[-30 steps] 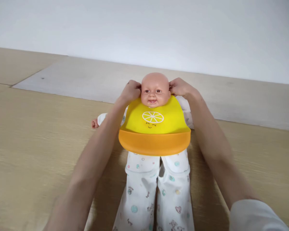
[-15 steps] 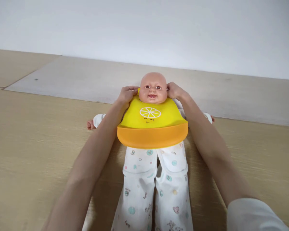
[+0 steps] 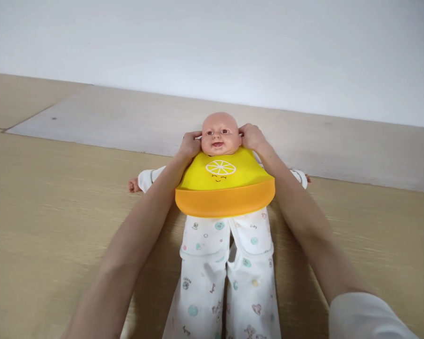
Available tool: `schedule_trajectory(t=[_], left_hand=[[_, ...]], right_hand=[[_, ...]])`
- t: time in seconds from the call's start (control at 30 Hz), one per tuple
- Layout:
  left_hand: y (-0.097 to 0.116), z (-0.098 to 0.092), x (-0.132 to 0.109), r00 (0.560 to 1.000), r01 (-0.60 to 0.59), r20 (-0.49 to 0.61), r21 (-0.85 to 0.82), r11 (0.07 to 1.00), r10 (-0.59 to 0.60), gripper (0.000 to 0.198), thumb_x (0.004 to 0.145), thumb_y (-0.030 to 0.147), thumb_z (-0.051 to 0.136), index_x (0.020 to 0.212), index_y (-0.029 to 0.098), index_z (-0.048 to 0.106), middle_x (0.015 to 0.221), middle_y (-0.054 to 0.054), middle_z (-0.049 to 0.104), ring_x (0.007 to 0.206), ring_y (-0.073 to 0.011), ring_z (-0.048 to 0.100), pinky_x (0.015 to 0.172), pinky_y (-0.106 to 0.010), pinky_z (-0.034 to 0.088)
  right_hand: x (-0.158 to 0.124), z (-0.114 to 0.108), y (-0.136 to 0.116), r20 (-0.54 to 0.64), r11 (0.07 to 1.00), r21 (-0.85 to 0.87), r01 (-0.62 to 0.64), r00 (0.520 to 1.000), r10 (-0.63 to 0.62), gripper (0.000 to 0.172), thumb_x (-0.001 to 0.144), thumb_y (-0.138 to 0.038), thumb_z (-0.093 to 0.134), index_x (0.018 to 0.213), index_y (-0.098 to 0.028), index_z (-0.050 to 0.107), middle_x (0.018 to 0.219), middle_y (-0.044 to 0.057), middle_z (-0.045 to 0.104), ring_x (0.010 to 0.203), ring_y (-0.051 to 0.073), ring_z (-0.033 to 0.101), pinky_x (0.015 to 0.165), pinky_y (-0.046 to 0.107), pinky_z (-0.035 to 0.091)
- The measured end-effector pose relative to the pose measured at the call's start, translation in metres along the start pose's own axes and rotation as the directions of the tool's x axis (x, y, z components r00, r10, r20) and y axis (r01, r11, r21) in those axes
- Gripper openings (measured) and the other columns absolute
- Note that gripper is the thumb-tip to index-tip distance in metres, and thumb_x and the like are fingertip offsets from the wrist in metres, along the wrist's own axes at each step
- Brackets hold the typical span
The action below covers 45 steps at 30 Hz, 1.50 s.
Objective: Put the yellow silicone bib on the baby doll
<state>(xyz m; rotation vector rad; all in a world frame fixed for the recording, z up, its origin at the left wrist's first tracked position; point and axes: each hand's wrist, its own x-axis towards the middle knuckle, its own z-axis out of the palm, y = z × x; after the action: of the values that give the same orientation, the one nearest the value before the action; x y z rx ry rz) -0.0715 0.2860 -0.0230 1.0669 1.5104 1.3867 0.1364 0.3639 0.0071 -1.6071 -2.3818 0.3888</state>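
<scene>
A bald baby doll [image 3: 212, 140] lies on its back, face up, in white printed clothes. Over its chest spreads a yellow bib [image 3: 194, 176] with a lemon-slice print and an orange catch pocket along the bottom. My left hand [image 3: 191, 144] is closed on the bib's neck strap beside the doll's head, its fingertips tucked partly behind the neck. On the other side of the head, my right hand [image 3: 251, 137] is closed around the opposite strap end. The strap ends behind the neck are hidden.
Under the doll is a light wood-toned surface [image 3: 56, 212], with a paler grey panel [image 3: 127, 113] behind the head. A white wall [image 3: 212, 47] rises at the back. The doll's sleeved arms stretch out to both sides beyond my forearms.
Both hands have shifted slightly left and further in behind the doll's neck. The doll's head has moved a little left and down and has tilted. The bib's neck edge sits slightly lower.
</scene>
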Motion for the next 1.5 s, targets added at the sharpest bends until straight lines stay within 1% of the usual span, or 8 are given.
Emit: schedule_trajectory(t=[0.17,0.43,0.73,1.07,1.2,1.33,1.4,1.5], left_hand=[[0.001,0.000,-0.005,0.999,0.008,0.037,-0.076,0.997,-0.006,0.023,0.070,0.018,0.070,0.091,0.015,0.080,0.072,-0.004,0.074,0.075,-0.0216,0.068,0.072,-0.031,0.057],[-0.004,-0.001,-0.001,0.996,0.010,0.089,-0.111,0.994,0.000,0.032,0.073,0.025,0.070,0.101,0.016,0.082,0.084,-0.006,0.079,0.087,-0.0234,0.072,0.079,-0.032,0.058],[-0.008,-0.002,0.003,0.997,0.024,0.075,-0.039,0.999,-0.021,0.028,0.068,0.020,0.071,0.093,0.015,0.083,0.077,-0.005,0.076,0.078,-0.0212,0.069,0.076,-0.031,0.057],[0.001,-0.004,0.001,0.997,0.048,0.052,0.084,0.995,-0.052,0.023,0.061,0.014,0.064,0.078,0.016,0.080,0.069,-0.004,0.073,0.065,-0.0190,0.062,0.064,-0.029,0.051],[0.010,-0.009,-0.006,0.996,0.091,-0.004,0.083,0.992,-0.091,0.019,0.058,0.018,0.067,0.075,0.017,0.076,0.062,-0.004,0.068,0.060,-0.0206,0.060,0.059,-0.031,0.047],[0.023,-0.021,-0.028,0.994,0.103,0.027,0.092,0.990,-0.105,0.021,0.058,0.025,0.072,0.078,0.019,0.076,0.062,-0.003,0.065,0.061,-0.0199,0.058,0.058,-0.031,0.043],[0.032,-0.030,-0.044,0.993,0.098,0.061,0.085,0.992,-0.103,0.025,0.060,0.030,0.075,0.082,0.019,0.078,0.069,-0.004,0.068,0.064,-0.0182,0.058,0.057,-0.028,0.040],[0.044,-0.043,-0.072,0.993,0.096,0.068,0.048,0.994,-0.099,0.027,0.059,0.035,0.079,0.081,0.020,0.079,0.080,-0.005,0.070,0.070,-0.0162,0.058,0.055,-0.023,0.039]], right_hand=[[-0.004,-0.002,-0.003,-0.029,0.996,-0.060,-0.068,0.997,0.066,0.032,0.079,-0.017,0.062,0.106,-0.013,0.079,0.112,0.018,0.074,0.102,0.034,0.069,0.079,0.032,0.050],[-0.004,0.006,0.003,-0.026,0.993,-0.115,-0.042,0.999,0.040,0.020,0.084,-0.016,0.062,0.099,-0.013,0.075,0.107,0.021,0.073,0.102,0.036,0.068,0.079,0.035,0.051],[-0.003,0.010,0.007,0.033,0.993,-0.117,-0.015,0.999,0.019,0.023,0.085,-0.016,0.062,0.103,-0.011,0.076,0.110,0.023,0.072,0.105,0.038,0.068,0.078,0.035,0.051],[-0.007,0.005,0.010,0.096,0.995,-0.102,-0.003,0.995,0.013,0.027,0.088,-0.018,0.061,0.110,-0.014,0.076,0.115,0.017,0.073,0.101,0.029,0.068,0.078,0.029,0.046],[-0.029,-0.001,0.011,0.026,0.994,0.029,-0.110,0.994,0.109,0.028,0.100,-0.030,0.050,0.092,-0.013,0.070,0.101,0.014,0.073,0.088,0.022,0.065,0.068,0.027,0.038],[-0.069,-0.011,0.012,-0.011,0.940,0.316,-0.132,0.990,0.142,0.038,0.100,-0.045,0.052,0.074,-0.017,0.055,0.079,0.006,0.064,0.071,0.015,0.054,0.060,0.025,0.034],[-0.092,-0.018,0.013,0.042,0.858,0.495,-0.136,0.990,0.133,0.033,0.095,-0.044,0.057,0.074,-0.018,0.053,0.069,0.001,0.054,0.062,0.012,0.047,0.055,0.024,0.031],[-0.127,-0.028,0.015,0.195,0.659,0.722,-0.211,0.976,0.099,0.027,0.082,-0.042,0.069,0.080,-0.019,0.055,0.063,-0.003,0.046,0.053,0.009,0.039,0.047,0.022,0.024]])
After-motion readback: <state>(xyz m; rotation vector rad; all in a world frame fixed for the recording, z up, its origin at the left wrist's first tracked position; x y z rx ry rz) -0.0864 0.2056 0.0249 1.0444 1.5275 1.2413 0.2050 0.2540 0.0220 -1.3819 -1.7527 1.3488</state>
